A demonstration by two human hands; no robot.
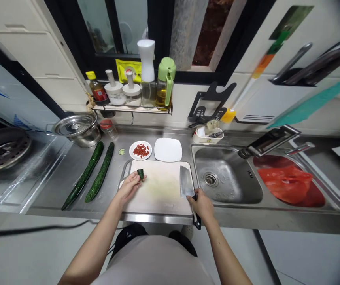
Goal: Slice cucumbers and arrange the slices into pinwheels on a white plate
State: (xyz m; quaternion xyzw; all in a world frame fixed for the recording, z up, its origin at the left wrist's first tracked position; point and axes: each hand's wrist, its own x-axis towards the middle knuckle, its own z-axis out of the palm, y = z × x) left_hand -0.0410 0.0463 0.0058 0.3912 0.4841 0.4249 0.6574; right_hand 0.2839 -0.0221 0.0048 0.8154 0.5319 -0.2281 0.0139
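Observation:
My left hand (131, 185) pinches a short dark-green cucumber piece (140, 173) above the left half of a white cutting board (158, 204). At the board's right side a kitchen knife (185, 182) with a broad blade lies flat, its black handle pointing toward me past the front edge. My right hand (200, 202) has its fingers closed around the knife where blade and handle meet. Two whole cucumbers (84, 176) lie side by side on the steel counter, left of the board. Pale green moisture stains the middle of the board.
Behind the board stand a small plate of chopped red bits (140, 156) and a white square plate (168, 149). Right of it is a steel sink (229, 178); a red plastic bag (285, 184) fills the second basin. A lidded pot (79, 132) and a jar (108, 128) stand back left.

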